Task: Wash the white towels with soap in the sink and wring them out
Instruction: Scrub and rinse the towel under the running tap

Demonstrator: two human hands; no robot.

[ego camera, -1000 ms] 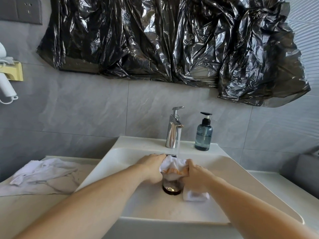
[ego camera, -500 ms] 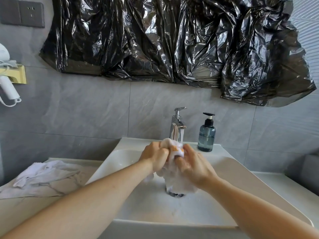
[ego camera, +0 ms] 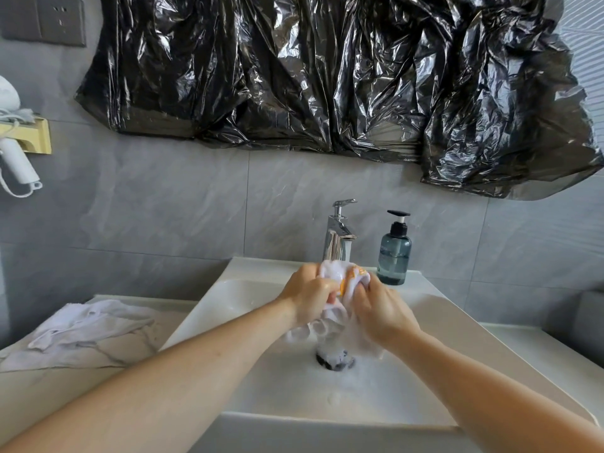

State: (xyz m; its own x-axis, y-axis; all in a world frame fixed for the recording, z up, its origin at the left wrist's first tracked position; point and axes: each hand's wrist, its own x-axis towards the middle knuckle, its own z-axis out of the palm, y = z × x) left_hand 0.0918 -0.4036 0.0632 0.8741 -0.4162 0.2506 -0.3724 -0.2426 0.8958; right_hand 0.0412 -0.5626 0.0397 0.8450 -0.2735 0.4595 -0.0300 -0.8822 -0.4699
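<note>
The step in hand looks like scrubbing a soapy white towel (ego camera: 333,282) over the sink (ego camera: 228,308), just below the centre of the frame. To do it well, I would keep the bunched cloth low over the basin so the suds drop onto the drain (ego camera: 335,360) rather than onto the worktop (ego camera: 65,387), rub one fold against another with short opposing strokes, and turn the bundle now and then so the orange-marked patch is not the only part worked. A firm but not crushing hold should do for now (the hard twisting belongs to the wringing later).

The left hand (ego camera: 309,297) has its fingers curled round the left side of the bundle, and the right hand (ego camera: 380,308) has its fingers curled round the right side, so the cloth is pinched between the two, its top poking out above the knuckles in front of the tap (ego camera: 338,237). A foamy tail hangs below both hands, over the drain. The soap bottle (ego camera: 394,256) stands just right of the tap. A second white towel (ego camera: 88,322) lies crumpled on the worktop at the lower left, well apart from the hands.
</note>
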